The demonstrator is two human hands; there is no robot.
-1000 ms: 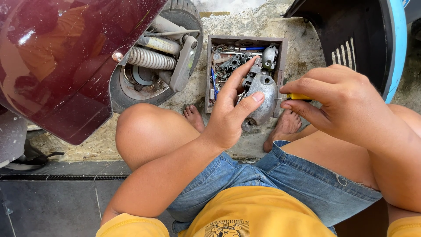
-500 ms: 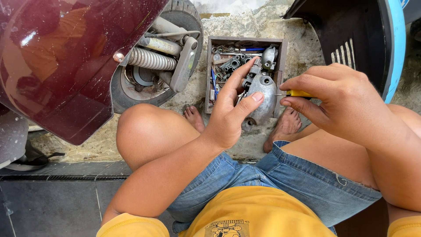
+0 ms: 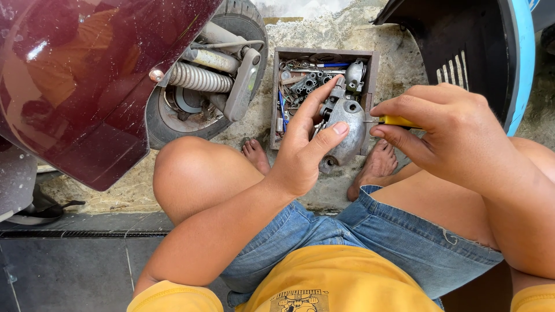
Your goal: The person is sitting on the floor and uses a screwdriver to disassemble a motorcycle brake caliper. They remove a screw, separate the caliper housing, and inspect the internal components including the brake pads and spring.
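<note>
My left hand (image 3: 306, 147) grips a grey cast-metal engine part (image 3: 347, 130), thumb on its front face and fingers behind it. My right hand (image 3: 448, 130) pinches a screwdriver with a yellow handle (image 3: 396, 121); its thin shaft meets the right side of the metal part. Both hands are held above my bare knees and feet, just in front of a wooden box (image 3: 276, 98) filled with metal parts and tools.
A maroon scooter body (image 3: 87, 75) fills the upper left, with its wheel (image 3: 243, 23), spring shock and exhaust pipe exposed. A black and blue scooter panel (image 3: 491, 52) stands at the upper right. The ground is rough concrete, with dark tile and a drain grate at the left.
The hands and the metal part have barely shifted; my right hand keeps the screwdriver against the part's right side.
</note>
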